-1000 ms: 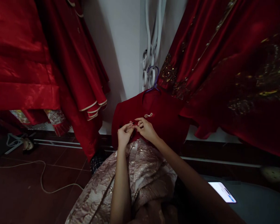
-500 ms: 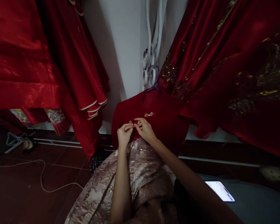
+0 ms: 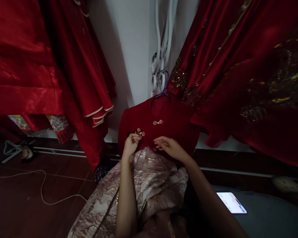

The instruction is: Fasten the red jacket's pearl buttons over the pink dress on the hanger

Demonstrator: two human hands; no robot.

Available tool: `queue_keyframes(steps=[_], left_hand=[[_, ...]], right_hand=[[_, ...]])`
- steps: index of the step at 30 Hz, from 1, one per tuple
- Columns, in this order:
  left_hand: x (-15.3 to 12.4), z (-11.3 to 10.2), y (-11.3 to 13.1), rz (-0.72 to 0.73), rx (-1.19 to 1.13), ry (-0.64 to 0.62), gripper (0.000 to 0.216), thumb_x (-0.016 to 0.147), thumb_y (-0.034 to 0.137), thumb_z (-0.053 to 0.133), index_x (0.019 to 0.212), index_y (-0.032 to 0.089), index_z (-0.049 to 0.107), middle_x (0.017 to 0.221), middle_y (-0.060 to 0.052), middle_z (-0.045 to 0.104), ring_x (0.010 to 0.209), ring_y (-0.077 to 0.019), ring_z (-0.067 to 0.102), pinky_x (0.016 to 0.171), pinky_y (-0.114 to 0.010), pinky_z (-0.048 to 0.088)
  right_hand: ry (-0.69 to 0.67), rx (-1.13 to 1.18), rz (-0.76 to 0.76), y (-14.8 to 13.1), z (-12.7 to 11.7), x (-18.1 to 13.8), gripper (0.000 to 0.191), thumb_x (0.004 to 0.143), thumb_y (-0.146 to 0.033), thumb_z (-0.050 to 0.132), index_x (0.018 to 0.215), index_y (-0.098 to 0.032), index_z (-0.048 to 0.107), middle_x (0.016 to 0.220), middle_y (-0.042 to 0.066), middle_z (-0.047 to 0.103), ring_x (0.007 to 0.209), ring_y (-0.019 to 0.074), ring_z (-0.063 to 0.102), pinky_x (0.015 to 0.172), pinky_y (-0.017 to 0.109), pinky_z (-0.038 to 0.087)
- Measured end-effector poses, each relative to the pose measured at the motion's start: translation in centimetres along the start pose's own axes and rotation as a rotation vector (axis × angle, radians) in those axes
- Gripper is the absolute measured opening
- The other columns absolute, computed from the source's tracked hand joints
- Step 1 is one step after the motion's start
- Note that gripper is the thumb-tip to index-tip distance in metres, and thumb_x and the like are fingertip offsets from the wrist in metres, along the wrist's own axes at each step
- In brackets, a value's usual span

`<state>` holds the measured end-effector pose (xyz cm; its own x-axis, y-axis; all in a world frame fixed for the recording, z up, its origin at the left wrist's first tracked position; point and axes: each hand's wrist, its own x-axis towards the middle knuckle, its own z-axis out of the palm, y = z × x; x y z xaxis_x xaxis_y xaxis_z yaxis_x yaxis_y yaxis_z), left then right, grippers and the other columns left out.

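Note:
A dark red jacket (image 3: 180, 124) hangs in front of me on a purple hanger (image 3: 165, 89). One jewelled clasp (image 3: 157, 122) sits on the upper front of the jacket. Lower and to the left, my left hand (image 3: 131, 144) pinches the edge of a second jewelled clasp (image 3: 140, 132), whose beaded flowers show past the fingertips. My right hand (image 3: 169, 147) is apart from it over the jacket's lower front, fingers loosely curved and spread, with nothing visible in them. A small shiny spot (image 3: 154, 149) lies below its fingertips. Pale brocade fabric (image 3: 154, 175) covers my lap below.
Red garments (image 3: 86, 76) hang at the left, and gold-embroidered ones (image 3: 221, 72) at the right. White metal scrollwork (image 3: 161, 49) stands behind the hanger. A lit phone (image 3: 231, 202) lies on a dark surface at lower right. A pale cable (image 3: 42, 188) crosses the tiled floor.
My right hand has let go of the lower clasp and moved right and down, its fingers opening. My left hand stays at the clasp, which now shows more fully.

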<state>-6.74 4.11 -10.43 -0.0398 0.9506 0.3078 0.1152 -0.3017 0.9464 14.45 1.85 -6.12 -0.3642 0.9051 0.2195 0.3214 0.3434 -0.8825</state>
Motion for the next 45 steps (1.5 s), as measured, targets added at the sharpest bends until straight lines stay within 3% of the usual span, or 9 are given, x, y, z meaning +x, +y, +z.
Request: queue_keyframes(steps=[4,8,13,21,26,31,37,41,45], left_hand=[[-0.6,-0.6,-1.1,-0.091,0.214,-0.139,0.018,0.062,0.008,0.062,0.079,0.014,0.058,0.077,-0.002,0.063,0.07,-0.0103,0.058,0.072,-0.024,0.045],[-1.0,-0.4,-1.1,-0.192,0.415,-0.187,0.041,0.051,0.014,0.073,0.086,0.015,0.054,0.077,0.0,0.061,0.069,-0.0117,0.057,0.07,-0.024,0.043],[-0.8,0.4,-1.2,-0.186,0.56,-0.165,0.037,0.059,0.017,0.068,0.092,0.016,0.051,0.08,-0.003,0.063,0.07,-0.0131,0.059,0.069,-0.024,0.042],[-0.5,0.7,-1.2,-0.094,0.435,-0.169,0.012,0.066,0.011,0.056,0.075,0.016,0.061,0.075,-0.003,0.066,0.07,-0.0113,0.061,0.069,-0.022,0.044],[-0.6,0.6,-1.2,-0.119,0.489,-0.109,0.014,0.061,0.012,0.062,0.073,0.017,0.06,0.073,-0.001,0.065,0.065,-0.011,0.06,0.064,-0.021,0.043],[-0.8,1.2,-1.3,-0.086,0.523,-0.044,0.016,0.06,0.015,0.064,0.073,0.017,0.056,0.071,0.0,0.063,0.064,-0.0105,0.058,0.063,-0.021,0.04],[-0.6,1.6,-0.8,-0.109,0.408,0.016,0.01,0.062,0.012,0.059,0.072,0.016,0.059,0.069,-0.002,0.064,0.062,-0.0102,0.058,0.062,-0.02,0.04],[-0.2,0.7,-0.6,-0.146,0.232,0.062,0.011,0.062,0.017,0.061,0.072,0.014,0.064,0.068,-0.003,0.065,0.062,-0.0101,0.057,0.063,-0.02,0.042],[0.0,0.2,-1.0,-0.193,0.058,0.047,0.014,0.061,0.022,0.062,0.07,0.011,0.067,0.071,-0.006,0.067,0.063,-0.0109,0.058,0.065,-0.021,0.044]], right_hand=[[-0.066,-0.188,0.025,1.8,-0.7,-1.9,0.019,0.083,-0.029,0.049,0.091,-0.02,0.064,0.088,0.006,0.069,0.075,0.0164,0.065,0.061,0.029,0.053],[-0.065,-0.278,0.098,2.9,1.3,-1.0,0.019,0.081,-0.023,0.05,0.097,-0.018,0.06,0.084,0.006,0.068,0.077,0.0151,0.064,0.069,0.027,0.05],[-0.042,-0.348,0.198,3.6,2.8,0.0,0.021,0.075,-0.022,0.059,0.094,-0.014,0.056,0.079,0.006,0.067,0.074,0.0136,0.063,0.067,0.023,0.047],[-0.028,-0.321,0.22,4.0,1.6,-1.1,0.016,0.07,-0.026,0.064,0.082,-0.016,0.063,0.078,0.006,0.068,0.074,0.0152,0.063,0.065,0.023,0.046],[0.014,-0.268,0.164,3.6,1.3,-1.0,0.015,0.068,-0.025,0.066,0.081,-0.017,0.063,0.077,0.004,0.067,0.069,0.0131,0.062,0.061,0.022,0.047],[-0.051,0.016,0.207,1.9,1.1,-1.2,0.027,0.067,-0.034,0.068,0.083,-0.014,0.059,0.07,0.002,0.064,0.057,0.0107,0.059,0.05,0.021,0.047],[-0.124,0.259,0.184,-1.4,1.2,-1.4,0.035,0.065,-0.038,0.07,0.087,-0.014,0.058,0.071,0.002,0.063,0.058,0.0107,0.061,0.047,0.021,0.049],[0.005,0.336,0.142,-1.5,2.9,-0.2,0.035,0.066,-0.039,0.069,0.089,-0.014,0.059,0.076,0.003,0.064,0.06,0.0124,0.064,0.049,0.022,0.052],[0.183,0.385,0.108,0.4,5.7,2.1,0.032,0.067,-0.038,0.068,0.088,-0.015,0.06,0.08,0.005,0.065,0.065,0.0138,0.066,0.06,0.027,0.057]])
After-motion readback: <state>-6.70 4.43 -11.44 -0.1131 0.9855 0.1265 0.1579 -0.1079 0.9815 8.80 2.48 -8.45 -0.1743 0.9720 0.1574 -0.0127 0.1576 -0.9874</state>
